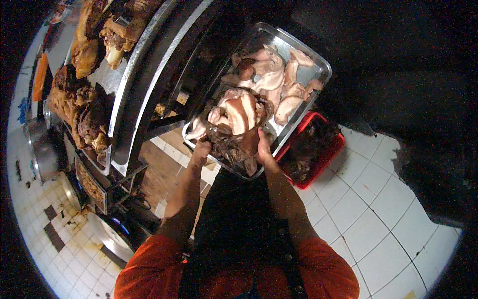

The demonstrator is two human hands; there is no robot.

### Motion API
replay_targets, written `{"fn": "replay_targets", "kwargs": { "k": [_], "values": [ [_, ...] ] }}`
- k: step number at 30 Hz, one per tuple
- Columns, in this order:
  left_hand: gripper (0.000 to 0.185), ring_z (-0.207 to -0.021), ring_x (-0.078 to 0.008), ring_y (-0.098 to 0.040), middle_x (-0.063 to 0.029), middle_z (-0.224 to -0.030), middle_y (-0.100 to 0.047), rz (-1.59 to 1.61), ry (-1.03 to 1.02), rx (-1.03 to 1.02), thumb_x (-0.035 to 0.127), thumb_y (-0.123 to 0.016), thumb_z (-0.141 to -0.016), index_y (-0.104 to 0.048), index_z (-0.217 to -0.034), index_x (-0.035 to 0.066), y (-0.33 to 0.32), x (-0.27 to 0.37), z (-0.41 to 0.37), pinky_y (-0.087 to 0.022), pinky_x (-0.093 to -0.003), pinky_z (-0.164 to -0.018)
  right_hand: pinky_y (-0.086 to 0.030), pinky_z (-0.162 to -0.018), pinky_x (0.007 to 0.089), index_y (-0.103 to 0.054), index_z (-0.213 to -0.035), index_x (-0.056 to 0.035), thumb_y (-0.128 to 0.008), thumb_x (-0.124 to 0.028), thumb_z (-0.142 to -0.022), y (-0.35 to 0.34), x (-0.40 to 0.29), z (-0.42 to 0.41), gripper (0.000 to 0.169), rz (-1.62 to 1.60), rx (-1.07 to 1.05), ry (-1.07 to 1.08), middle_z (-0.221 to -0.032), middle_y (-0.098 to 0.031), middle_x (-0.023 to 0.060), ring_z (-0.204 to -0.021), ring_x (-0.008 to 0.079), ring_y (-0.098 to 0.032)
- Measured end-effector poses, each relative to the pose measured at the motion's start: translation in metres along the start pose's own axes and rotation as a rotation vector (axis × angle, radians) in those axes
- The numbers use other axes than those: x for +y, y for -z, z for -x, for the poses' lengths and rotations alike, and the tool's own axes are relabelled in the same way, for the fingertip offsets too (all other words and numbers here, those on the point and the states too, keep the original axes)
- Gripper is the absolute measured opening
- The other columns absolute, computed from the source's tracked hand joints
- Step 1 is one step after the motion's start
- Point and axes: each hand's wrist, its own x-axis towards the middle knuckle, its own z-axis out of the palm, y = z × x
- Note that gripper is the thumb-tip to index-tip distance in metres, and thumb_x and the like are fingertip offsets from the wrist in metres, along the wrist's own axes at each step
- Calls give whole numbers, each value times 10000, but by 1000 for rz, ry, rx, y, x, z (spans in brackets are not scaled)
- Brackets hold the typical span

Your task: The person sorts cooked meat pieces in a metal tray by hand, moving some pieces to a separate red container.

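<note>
A metal tray with a raised rim lies before me, loaded with sliced pale meat and a heap of darker pieces at its near end. My left hand is at the near left corner, beside a pale piece and the dark meat. On the other side of that dark meat is my right hand, thumb upward, inside or against the near right part of the tray. Both hands press in on the near heap; the fingers are mostly hidden, so whether they grip meat or tray does not show.
A red plastic basket with dark contents stands right of the tray, over white floor tiles. At left, large browned meat pieces lie on a metal tray near an orange-handled tool. Metal pots and a round lid or pan sit lower left.
</note>
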Motion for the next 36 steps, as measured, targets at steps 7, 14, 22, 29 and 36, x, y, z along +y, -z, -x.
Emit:
{"fn": "replay_targets", "kwargs": {
  "k": [7,14,22,29,36],
  "values": [
    [364,-841,-274,-663,-199,-919,-684,102,504,298,14,-522,-721,-638,-1052,-81,7,234,-82,-502,-327,-805,-473,-924,446,-557,-1208,-60,-530,-509,-877,-32,-45,116,559,-385,-699,504,-1153,-612,92,-1059,280,-582],
    [116,-818,-326,-595,-189,-876,-632,-212,56,205,11,-616,-719,-628,-805,-65,-6,311,-83,-459,-390,-760,-459,-934,445,-525,-1270,-97,-473,-552,-887,-77,-47,98,597,-1009,-450,31,-1204,-599,71,-1096,284,-553],
    [117,-898,-312,-571,-165,-942,-565,-7,-56,37,-141,-527,-644,-581,-694,-51,41,353,-36,-448,-336,-780,-459,-938,460,-548,-1252,-92,-459,-565,-886,-106,-88,143,605,-903,-530,219,-1218,-592,91,-1086,295,-561],
    [189,-833,-235,-591,-137,-994,-553,150,-61,-162,-202,-468,-643,-558,-660,-37,63,361,-5,-461,-267,-694,-474,-922,506,-541,-1258,-49,-399,-603,-883,-67,-48,145,684,-985,-804,63,-1210,-593,149,-1032,357,-587],
    [214,-823,-212,-595,-152,-1010,-548,134,-58,-278,-192,-426,-668,-569,-659,-33,85,347,15,-473,-288,-705,-502,-900,495,-542,-1242,-28,-359,-628,-905,-71,-27,151,713,-867,-557,-60,-1195,-604,153,-1034,320,-612]
  ]
}}
